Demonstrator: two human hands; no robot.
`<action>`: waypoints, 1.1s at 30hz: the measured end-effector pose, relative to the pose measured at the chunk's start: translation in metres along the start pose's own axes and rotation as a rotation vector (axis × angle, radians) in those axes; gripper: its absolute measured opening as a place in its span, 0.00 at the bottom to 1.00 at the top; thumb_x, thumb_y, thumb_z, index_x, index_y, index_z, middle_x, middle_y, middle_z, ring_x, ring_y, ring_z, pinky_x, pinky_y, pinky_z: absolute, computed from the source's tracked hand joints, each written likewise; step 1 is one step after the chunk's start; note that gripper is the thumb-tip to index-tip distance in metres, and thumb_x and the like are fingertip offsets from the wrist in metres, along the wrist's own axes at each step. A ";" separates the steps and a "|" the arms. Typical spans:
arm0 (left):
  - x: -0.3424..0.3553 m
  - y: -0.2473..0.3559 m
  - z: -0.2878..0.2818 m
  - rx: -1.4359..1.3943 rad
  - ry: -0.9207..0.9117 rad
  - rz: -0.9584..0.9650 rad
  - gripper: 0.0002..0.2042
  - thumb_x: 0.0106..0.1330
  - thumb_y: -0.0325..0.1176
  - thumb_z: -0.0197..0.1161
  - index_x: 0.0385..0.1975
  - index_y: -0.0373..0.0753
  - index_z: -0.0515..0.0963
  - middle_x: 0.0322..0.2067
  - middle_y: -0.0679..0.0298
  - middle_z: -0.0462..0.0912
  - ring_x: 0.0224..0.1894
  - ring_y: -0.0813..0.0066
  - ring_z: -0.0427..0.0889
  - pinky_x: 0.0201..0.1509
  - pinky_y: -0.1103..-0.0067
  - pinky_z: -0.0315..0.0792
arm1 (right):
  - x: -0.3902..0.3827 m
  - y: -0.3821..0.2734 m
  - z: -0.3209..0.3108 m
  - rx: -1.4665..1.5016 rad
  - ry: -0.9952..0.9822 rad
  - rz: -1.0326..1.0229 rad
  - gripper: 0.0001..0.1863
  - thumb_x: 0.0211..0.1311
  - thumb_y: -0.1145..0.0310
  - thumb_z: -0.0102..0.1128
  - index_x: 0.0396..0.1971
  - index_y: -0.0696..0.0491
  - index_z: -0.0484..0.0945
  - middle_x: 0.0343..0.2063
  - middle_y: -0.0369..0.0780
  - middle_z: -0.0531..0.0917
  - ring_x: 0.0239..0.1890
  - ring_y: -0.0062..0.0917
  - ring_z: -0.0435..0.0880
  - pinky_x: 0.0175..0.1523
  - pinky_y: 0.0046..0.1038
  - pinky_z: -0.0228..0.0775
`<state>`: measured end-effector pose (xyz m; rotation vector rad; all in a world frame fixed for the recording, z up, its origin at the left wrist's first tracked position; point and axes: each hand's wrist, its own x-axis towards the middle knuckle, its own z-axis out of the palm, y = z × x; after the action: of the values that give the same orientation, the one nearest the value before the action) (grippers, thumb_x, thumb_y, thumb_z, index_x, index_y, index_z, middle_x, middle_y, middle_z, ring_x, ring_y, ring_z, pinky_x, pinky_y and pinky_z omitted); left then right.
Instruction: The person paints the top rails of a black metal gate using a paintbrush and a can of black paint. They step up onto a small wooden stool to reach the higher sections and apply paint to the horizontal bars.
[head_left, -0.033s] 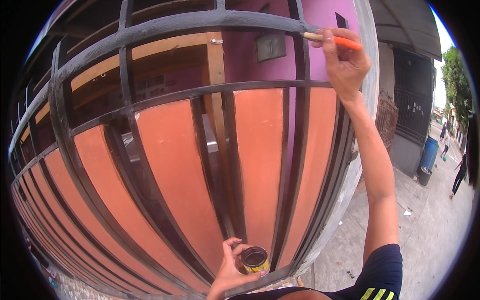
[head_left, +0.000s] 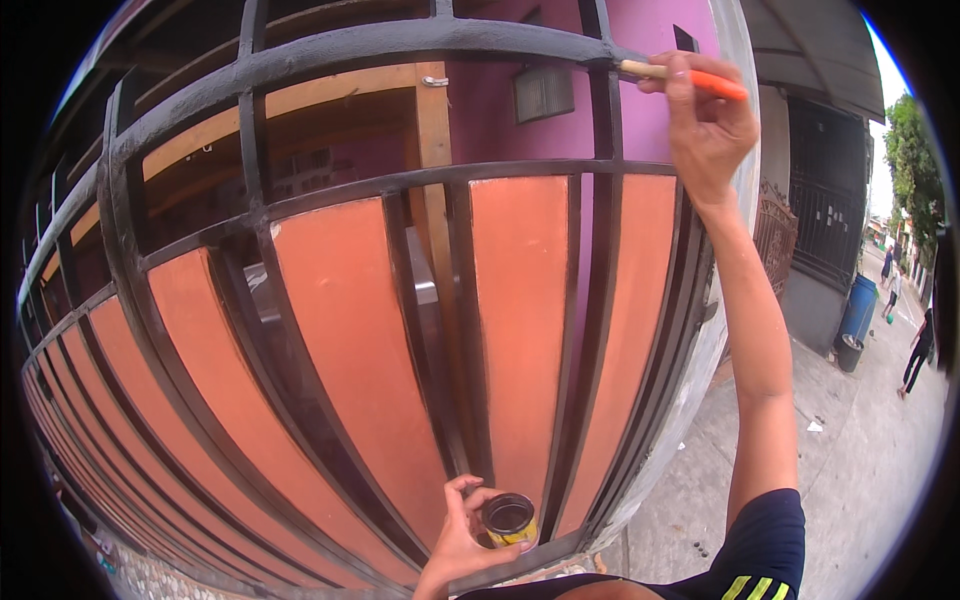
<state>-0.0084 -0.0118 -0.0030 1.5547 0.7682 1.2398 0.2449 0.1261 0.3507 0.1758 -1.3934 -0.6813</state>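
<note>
working dark paint onto the gate's curved top rail (head_left: 400, 42) looks to be the step in hand. the right hand (head_left: 712, 130) is raised high, its fingers pinched around the paintbrush (head_left: 645, 69), which has a pale and orange handle. the brush's tip points left, at the joint where the rail crosses a black upright bar (head_left: 605, 115); the bristles blend into the dark metal, so i cannot tell how firmly they press. the next move seems to call for a light, controlled stroke around that joint, keeping off the purple wall (head_left: 500, 130) behind.

low down, the left hand (head_left: 460, 540) grasps a small, lidless paint tin (head_left: 520, 535), fingers curled about its side and thumb across the front, in front of the orange panels (head_left: 520, 260). the tin has a yellow label, a dark-smeared rim and a dark inside, likely paint; its level is hard to judge. it sits far below the brush, so reloading would call for lowering the right arm.

off to the right, a blue drum (head_left: 858, 308) stands beside the street; its contents are hidden.
</note>
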 end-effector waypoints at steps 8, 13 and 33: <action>0.000 -0.004 -0.002 -0.015 0.007 0.011 0.46 0.42 0.26 0.76 0.54 0.36 0.44 0.45 0.52 0.74 0.50 0.66 0.76 0.59 0.68 0.68 | 0.001 0.011 -0.002 0.123 0.016 0.164 0.05 0.65 0.72 0.57 0.32 0.59 0.75 0.23 0.39 0.83 0.28 0.19 0.85 0.33 0.18 0.77; 0.000 -0.005 0.000 0.021 0.009 0.003 0.46 0.42 0.26 0.76 0.54 0.36 0.44 0.46 0.52 0.74 0.51 0.66 0.75 0.59 0.68 0.68 | 0.004 0.024 0.000 -0.051 -0.115 0.057 0.06 0.63 0.71 0.60 0.29 0.57 0.76 0.23 0.36 0.83 0.27 0.15 0.84 0.31 0.14 0.75; -0.003 -0.002 0.000 -0.034 0.013 0.032 0.46 0.43 0.27 0.77 0.55 0.37 0.44 0.45 0.52 0.74 0.50 0.66 0.76 0.57 0.68 0.71 | 0.137 0.088 0.037 -0.179 -0.540 0.481 0.10 0.64 0.68 0.51 0.29 0.61 0.70 0.15 0.44 0.80 0.15 0.29 0.83 0.19 0.26 0.75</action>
<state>-0.0087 -0.0138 -0.0054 1.5385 0.7291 1.2810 0.2424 0.1332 0.5179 -0.5079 -1.7899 -0.4565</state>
